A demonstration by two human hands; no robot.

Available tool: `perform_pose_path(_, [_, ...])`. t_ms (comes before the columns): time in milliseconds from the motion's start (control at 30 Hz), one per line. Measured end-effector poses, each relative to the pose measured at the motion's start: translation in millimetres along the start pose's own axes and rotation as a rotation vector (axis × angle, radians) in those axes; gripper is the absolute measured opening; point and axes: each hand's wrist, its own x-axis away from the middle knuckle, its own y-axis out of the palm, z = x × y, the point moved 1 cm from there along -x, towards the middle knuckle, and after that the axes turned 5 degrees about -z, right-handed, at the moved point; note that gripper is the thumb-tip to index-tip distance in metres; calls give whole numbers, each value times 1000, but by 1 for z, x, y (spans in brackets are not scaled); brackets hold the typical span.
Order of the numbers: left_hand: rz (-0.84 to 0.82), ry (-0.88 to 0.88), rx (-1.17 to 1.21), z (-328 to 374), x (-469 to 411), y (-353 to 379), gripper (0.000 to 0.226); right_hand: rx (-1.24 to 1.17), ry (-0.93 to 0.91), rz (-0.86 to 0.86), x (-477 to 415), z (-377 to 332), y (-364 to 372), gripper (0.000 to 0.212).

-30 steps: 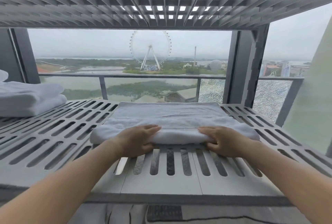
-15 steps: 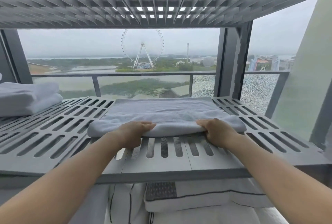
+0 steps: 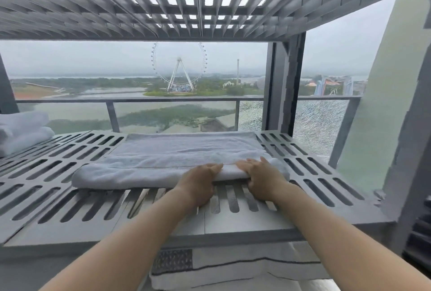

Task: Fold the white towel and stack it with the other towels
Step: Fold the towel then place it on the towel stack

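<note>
1. The left forearm (image 3: 130,241) is bare, with skin showing from the frame edge at 7 o'clock to the wrist.
2. The right forearm (image 3: 338,234) is bare too, from 5 o'clock.
3. The left grip (image 3: 198,184) and right grip (image 3: 263,178) are uncovered.

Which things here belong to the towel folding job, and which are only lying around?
For the job: white towel, left hand and right hand on its front edge, towel stack at far left, slatted shelf.
Just around: striped bedding below the shelf, balcony railing, Ferris wheel outside.
</note>
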Motion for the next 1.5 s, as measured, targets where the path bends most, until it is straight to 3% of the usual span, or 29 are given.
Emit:
perform_pose_path(100, [-43,42,-52,3,-2,2,73,-46,36,-51,2,16,-2,64])
perform_pose_path(267, [-50,118,-38,6,-3,2,71,34,26,-78,3,15,-1,50])
perform_pose_path(467, [-16,15,-24,-7,2,2,63,22,-134,-135,4,9,-8,62])
perform_pose_path(633, [72,-54,3,-18,12,-1,57,27,-188,-53,-2,-18,-10,37])
perform_pose_path(833, [56,-145,-16,-26,25,-6,64,36,-248,-7,-24,-75,2,46])
perform_pose_path(967, [4,-131,-113,-62,47,-16,50,82,-219,-29,-27,-79,5,31])
perform_pose_path(1100, [34,-87,-184,-84,58,-20,51,111,-115,-9,-18,-81,2,14])
perform_pose_path(1267, [46,0,-164,-97,64,-24,54,58,-171,-15,-35,-128,7,28])
perform_pose_path(1500, [-19,-42,-175,-162,97,-36,60,-1,-158,46,-36,-140,16,52])
